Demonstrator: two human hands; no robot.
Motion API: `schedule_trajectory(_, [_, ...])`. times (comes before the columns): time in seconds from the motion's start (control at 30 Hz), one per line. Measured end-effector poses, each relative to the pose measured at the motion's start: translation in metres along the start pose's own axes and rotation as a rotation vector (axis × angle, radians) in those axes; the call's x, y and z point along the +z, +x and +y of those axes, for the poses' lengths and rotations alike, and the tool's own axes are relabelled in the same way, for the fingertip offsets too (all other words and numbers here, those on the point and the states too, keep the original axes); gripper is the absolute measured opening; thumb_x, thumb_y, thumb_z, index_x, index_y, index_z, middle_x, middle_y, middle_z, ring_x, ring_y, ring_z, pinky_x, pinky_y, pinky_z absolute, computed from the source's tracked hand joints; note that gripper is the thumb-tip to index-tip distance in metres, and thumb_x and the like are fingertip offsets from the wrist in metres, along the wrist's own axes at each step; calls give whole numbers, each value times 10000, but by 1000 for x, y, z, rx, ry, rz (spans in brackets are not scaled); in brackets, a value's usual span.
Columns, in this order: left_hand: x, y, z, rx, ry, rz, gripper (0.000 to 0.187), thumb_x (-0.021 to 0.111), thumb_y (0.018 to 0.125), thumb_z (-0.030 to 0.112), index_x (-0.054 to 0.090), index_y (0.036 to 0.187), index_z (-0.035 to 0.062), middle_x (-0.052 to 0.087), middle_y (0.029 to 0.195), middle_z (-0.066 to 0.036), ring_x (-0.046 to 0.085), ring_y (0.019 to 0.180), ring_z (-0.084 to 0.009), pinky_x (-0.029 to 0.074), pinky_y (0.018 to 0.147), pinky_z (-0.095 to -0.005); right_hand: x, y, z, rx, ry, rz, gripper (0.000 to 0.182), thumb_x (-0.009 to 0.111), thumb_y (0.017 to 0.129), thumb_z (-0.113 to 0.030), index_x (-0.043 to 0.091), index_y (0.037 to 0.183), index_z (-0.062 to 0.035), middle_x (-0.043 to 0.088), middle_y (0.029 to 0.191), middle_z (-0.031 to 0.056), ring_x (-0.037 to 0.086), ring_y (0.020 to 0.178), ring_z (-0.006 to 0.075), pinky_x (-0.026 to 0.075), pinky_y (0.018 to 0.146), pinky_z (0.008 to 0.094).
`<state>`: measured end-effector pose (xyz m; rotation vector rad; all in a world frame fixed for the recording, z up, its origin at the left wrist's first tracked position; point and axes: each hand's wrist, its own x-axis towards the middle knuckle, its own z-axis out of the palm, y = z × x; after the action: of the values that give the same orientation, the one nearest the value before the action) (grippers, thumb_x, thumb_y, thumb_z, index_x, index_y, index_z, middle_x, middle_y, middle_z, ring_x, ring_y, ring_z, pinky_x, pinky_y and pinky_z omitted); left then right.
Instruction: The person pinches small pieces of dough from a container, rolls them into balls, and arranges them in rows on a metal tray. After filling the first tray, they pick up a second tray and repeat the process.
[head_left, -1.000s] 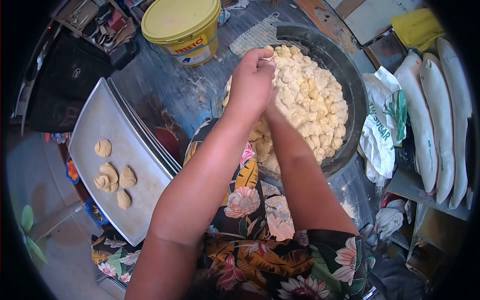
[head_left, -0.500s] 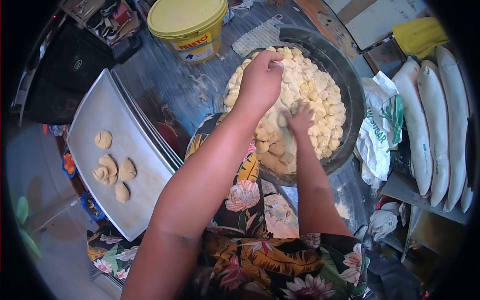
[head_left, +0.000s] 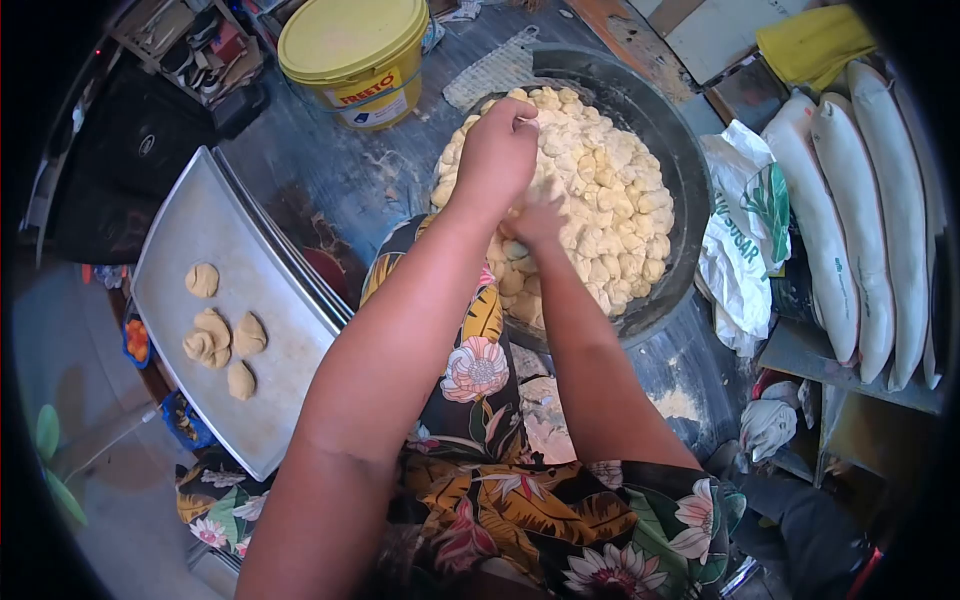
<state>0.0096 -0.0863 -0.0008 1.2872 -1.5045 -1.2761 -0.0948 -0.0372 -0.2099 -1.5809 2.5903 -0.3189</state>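
Note:
A wide dark basin [head_left: 692, 190] holds a heaped mass of pale dough pieces [head_left: 610, 205], dusted with flour. My left hand [head_left: 500, 152] is over the heap's left side, its fingers curled closed with the thumb against them; whatever they hold is hidden. Just below and right of it, my right hand [head_left: 540, 218] is low over the dough, its fingers smeared by motion. To the left, a metal baking tray [head_left: 290, 345] carries several dough pieces [head_left: 207, 338], some of them bunched together.
A yellow lidded bucket [head_left: 360, 70] stands beyond the basin. Filled white plastic bags [head_left: 850, 235] lie on the right, near a crumpled sugar sack [head_left: 735, 245] and a yellow cloth [head_left: 815, 45]. More trays are stacked under the top one. A black bag [head_left: 130, 150] sits at upper left.
My right hand has moved left across the dough, closer to my left hand. My left hand stays closed over the same part of the heap. The whole view has shifted slightly.

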Motion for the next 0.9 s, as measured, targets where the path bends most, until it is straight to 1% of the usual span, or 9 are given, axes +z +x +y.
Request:
schedule_trajectory(0.13, [1, 0, -7, 31, 27, 38, 212, 549, 836, 156, 604, 1007, 42, 637, 835, -164, 615, 802, -294, 466, 726, -357, -28, -49, -5, -443, -91, -532, 723, 644, 685, -579, 457, 1282, -216, 412, 1303, 102, 390, 1206, 357, 318, 962, 595])
schedule_trajectory(0.2, [-6, -1, -8, 47, 59, 37, 194, 551, 835, 163, 612, 978, 47, 638, 823, -160, 616, 791, -298, 468, 722, -366, -56, -67, 22, -581, 2, -516, 675, 687, 665, -528, 498, 1229, -209, 432, 1265, 117, 418, 1166, 351, 332, 941, 579])
schedule_trajectory(0.27, [-9, -7, -5, 64, 94, 56, 189, 551, 835, 165, 613, 966, 45, 638, 818, -159, 616, 788, -300, 468, 719, -368, -74, -61, 47, -422, 1, -586, 625, 716, 645, -503, 532, 1168, -214, 441, 1244, 129, 420, 1161, 324, 329, 928, 562])
schedule_trajectory(0.37, [-7, -6, -3, 60, 107, 60, 188, 547, 835, 169, 613, 956, 41, 640, 836, -164, 617, 799, -305, 468, 724, -374, -53, -24, 97, -16, -151, -395, 897, 631, 655, -654, 406, 1320, -94, 281, 1447, 164, 182, 1357, 343, 150, 1023, 632])
schedule_trajectory(0.53, [7, -6, -2, 84, 136, 12, 196, 528, 834, 165, 612, 949, 30, 640, 878, -179, 612, 838, -328, 465, 751, -387, 29, -18, 95, -42, 427, -407, 977, 619, 656, -683, 304, 1413, -151, 153, 1511, 138, 26, 1381, 418, 46, 996, 713])
schedule_trajectory(0.6, [9, -6, -2, 101, 157, 11, 197, 523, 834, 165, 613, 945, 29, 640, 880, -180, 610, 844, -332, 465, 754, -390, -29, -51, 39, -192, 81, -547, 873, 649, 645, -660, 359, 1375, -278, 209, 1489, 129, 55, 1366, 451, 93, 973, 747])
schedule_trajectory(0.7, [5, -7, -1, 104, 198, 14, 198, 579, 828, 159, 632, 965, 25, 645, 851, -149, 622, 786, -258, 472, 718, -337, -36, -100, 35, -551, -231, -434, 670, 723, 639, -513, 523, 1197, -200, 387, 1321, 145, 281, 1295, 360, 260, 981, 611])
schedule_trajectory(0.83, [0, -7, 0, 106, 193, 4, 186, 545, 829, 162, 625, 937, 33, 643, 872, -161, 615, 825, -301, 468, 741, -371, -57, -89, 76, -246, 14, -431, 727, 706, 633, -565, 508, 1209, -169, 389, 1298, 189, 356, 1238, 347, 274, 976, 549])
schedule_trajectory(0.9, [0, -11, -3, 112, 170, 1, 180, 519, 826, 164, 621, 912, 43, 641, 893, -175, 606, 855, -338, 465, 755, -399, -7, -64, 117, -293, 335, 79, 887, 668, 627, -646, 407, 1328, -168, 293, 1404, 233, 284, 1298, 394, 199, 999, 625])
